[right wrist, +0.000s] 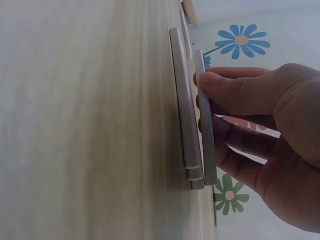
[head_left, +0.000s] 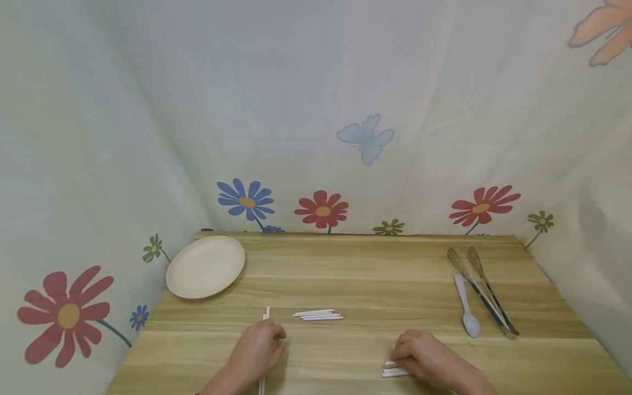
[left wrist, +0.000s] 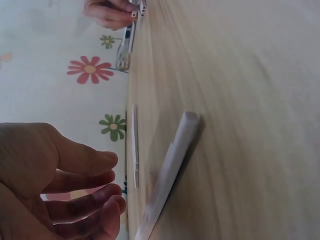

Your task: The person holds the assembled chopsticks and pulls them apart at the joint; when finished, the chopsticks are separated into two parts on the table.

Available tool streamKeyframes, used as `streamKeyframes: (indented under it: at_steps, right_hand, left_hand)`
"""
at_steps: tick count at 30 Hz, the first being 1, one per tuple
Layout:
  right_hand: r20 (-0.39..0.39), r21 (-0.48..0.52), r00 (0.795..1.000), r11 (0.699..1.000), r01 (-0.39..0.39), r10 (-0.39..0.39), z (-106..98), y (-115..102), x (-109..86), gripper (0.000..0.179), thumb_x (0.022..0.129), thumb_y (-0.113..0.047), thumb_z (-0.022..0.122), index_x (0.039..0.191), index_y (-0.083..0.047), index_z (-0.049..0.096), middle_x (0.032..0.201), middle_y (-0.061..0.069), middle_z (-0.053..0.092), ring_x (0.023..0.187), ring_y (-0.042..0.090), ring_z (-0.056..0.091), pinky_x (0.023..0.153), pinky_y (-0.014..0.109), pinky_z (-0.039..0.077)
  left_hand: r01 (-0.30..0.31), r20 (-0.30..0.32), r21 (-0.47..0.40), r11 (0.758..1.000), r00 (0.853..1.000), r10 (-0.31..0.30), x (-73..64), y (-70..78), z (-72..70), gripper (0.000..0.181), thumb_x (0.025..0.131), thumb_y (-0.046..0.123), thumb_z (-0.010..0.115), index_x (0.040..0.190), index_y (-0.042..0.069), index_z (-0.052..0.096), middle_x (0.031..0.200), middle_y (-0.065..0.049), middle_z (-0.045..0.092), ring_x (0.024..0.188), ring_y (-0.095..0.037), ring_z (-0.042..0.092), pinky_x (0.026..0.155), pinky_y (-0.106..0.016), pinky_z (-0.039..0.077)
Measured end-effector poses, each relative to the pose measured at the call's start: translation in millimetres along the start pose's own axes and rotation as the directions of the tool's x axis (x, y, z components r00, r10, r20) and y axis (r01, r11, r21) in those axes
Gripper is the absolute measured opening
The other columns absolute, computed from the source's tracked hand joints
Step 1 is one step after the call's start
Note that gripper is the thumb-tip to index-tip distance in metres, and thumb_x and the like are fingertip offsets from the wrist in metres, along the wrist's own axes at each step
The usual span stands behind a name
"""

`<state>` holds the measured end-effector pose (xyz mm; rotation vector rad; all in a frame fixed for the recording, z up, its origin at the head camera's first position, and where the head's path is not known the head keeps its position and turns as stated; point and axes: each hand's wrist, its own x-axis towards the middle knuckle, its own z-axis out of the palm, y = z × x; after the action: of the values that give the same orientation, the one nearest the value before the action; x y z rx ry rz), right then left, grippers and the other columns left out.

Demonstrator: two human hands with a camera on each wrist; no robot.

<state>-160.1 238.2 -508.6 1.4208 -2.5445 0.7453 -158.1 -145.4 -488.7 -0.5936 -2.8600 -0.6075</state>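
My left hand (head_left: pixel 259 348) hovers over a pair of long white sticks (head_left: pixel 268 311) at the left front of the table. In the left wrist view its fingers bend loosely around nothing, beside a white stick (left wrist: pixel 167 172) lying on the wood. At the right front, my right hand (head_left: pixel 432 359) pinches one white stick (right wrist: pixel 208 140) between thumb and fingers. That stick stands just off a small stack of similar white sticks (right wrist: pixel 185 110) on the tabletop. Another small group of white sticks (head_left: pixel 318 315) lies flat between the hands, farther back.
A cream plate (head_left: pixel 206 267) sits at the back left corner of the wooden table (head_left: pixel 345 269). On the right lie a pale spoon (head_left: pixel 465 307) and metal tongs (head_left: pixel 486 293). A flower-printed curtain (head_left: pixel 296 109) encloses the back and sides.
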Motion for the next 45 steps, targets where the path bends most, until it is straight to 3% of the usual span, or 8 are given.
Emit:
streamKeyframes:
  at_steps: [7, 17, 28, 37, 45]
  right_hand:
    - [-0.012, -0.004, 1.0, 1.0, 0.008, -0.008, 0, 1, 0.6, 0.008, 0.086, -0.012, 0.072, 0.09, -0.017, 0.077, 0.086, -0.01, 0.068, 0.081, -0.002, 0.059, 0.071, 0.007, 0.044]
    - [-0.009, 0.006, 1.0, 1.0, -0.024, 0.024, 1, 2, -1.0, 0.017, 0.079, -0.005, 0.076, 0.089, -0.019, 0.076, 0.086, -0.013, 0.067, 0.082, -0.004, 0.058, 0.069, 0.007, 0.044]
    - [-0.007, -0.014, 0.999, 0.999, -0.032, 0.032, 1, 1, -0.6, 0.016, 0.079, -0.007, 0.076, 0.089, -0.02, 0.076, 0.085, -0.015, 0.065, 0.082, -0.005, 0.057, 0.07, 0.006, 0.043]
    - [0.026, -0.001, 0.998, 0.999, -0.052, 0.052, 0, 2, -0.9, 0.015, 0.083, -0.008, 0.074, 0.092, -0.02, 0.076, 0.088, -0.015, 0.066, 0.084, -0.004, 0.058, 0.072, 0.007, 0.044]
    - [0.03, 0.002, 0.998, 0.998, -0.058, 0.058, 0, 2, -0.1, 0.017, 0.082, -0.006, 0.074, 0.092, -0.02, 0.077, 0.088, -0.015, 0.066, 0.084, -0.004, 0.058, 0.073, 0.007, 0.044]
  left_hand:
    - [0.022, -0.035, 0.033, 0.999, 0.999, -0.02, -7.8, -2.4, 0.7, 0.015, 0.069, 0.01, 0.08, 0.081, 0.01, 0.07, 0.077, 0.001, 0.063, 0.069, -0.012, 0.061, 0.062, -0.031, 0.05]
    - [0.094, 0.085, -0.007, 0.996, 0.992, -0.093, -12.1, -7.3, -0.8, 0.018, 0.072, 0.01, 0.08, 0.082, 0.011, 0.065, 0.074, 0.004, 0.057, 0.064, -0.009, 0.053, 0.057, -0.027, 0.043]
    - [0.124, 0.124, -0.01, 0.992, 0.985, -0.121, -21.2, -9.3, 1.4, 0.026, 0.07, 0.014, 0.083, 0.083, 0.012, 0.06, 0.075, 0.006, 0.052, 0.064, -0.009, 0.048, 0.057, -0.028, 0.042]
    - [0.235, 0.202, -0.025, 0.972, 0.953, -0.226, -22.5, -11.4, 3.9, 0.027, 0.073, 0.016, 0.082, 0.085, 0.01, 0.058, 0.074, 0.003, 0.053, 0.063, -0.012, 0.048, 0.056, -0.03, 0.041]
    - [0.303, 0.22, -0.058, 0.951, 0.933, -0.284, -24.2, -12.6, 5.3, 0.028, 0.073, 0.014, 0.081, 0.087, 0.008, 0.057, 0.074, 0.0, 0.054, 0.063, -0.014, 0.05, 0.054, -0.031, 0.042]
